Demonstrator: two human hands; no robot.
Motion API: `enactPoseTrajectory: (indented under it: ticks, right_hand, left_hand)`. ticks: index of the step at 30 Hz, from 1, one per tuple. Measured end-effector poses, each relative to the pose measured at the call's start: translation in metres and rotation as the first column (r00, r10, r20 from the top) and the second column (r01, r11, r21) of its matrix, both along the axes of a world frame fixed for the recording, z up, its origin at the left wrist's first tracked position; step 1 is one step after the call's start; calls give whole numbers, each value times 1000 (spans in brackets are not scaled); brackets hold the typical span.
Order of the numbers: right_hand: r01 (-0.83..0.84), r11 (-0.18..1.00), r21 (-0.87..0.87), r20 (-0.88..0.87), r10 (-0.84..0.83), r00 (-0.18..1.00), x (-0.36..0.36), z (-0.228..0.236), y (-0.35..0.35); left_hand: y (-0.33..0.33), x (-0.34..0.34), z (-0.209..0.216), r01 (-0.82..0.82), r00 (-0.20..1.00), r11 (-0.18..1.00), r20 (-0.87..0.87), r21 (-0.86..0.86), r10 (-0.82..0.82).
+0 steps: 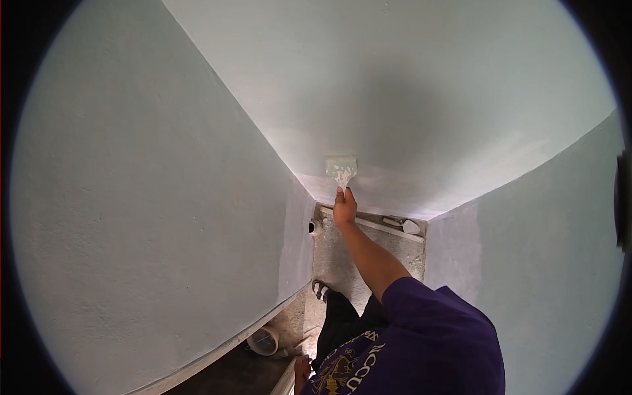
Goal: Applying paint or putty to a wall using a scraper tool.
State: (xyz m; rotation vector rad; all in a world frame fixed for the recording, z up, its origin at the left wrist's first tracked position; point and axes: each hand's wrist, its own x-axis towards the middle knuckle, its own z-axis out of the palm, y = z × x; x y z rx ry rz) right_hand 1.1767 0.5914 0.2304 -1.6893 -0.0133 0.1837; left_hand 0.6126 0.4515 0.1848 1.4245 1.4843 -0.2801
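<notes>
My right hand [344, 207] is closed around the handle of a wide putty knife [341, 170] smeared with white putty. The blade lies up against the pale green wall [395, 99] ahead, low down and close to the left corner. Paler, whitish patches show along the bottom of this wall. At the lower edge, only part of my left hand [302, 366] shows, beside a white edge or board [286, 380]. Its fingers are too small and partly hidden to tell what they do.
Walls close in on the left [164, 197] and right [546, 243]. On the concrete floor [336, 247] are a wooden strip [385, 228] and a trowel [411, 227]. A pipe end [315, 227] sticks out at the left corner. A bucket [264, 340] stands behind the left wall's edge, near my sandalled foot [320, 290].
</notes>
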Motion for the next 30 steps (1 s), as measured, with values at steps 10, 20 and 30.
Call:
enactPoseTrajectory:
  ticks: [10,20,30]
  right_hand:
    - [163,966,198,-608,-9,794,35,-87,25]
    - [202,778,595,-204,-97,974,13,33,-32]
    - [126,983,135,-768,24,641,46,-59,-48]
  left_hand:
    - [30,38,5,-245,968,962,17,-122,248]
    - [39,24,0,-210,963,970,146,-126,227]
    - [55,55,2,-162,986,983,10,-84,164]
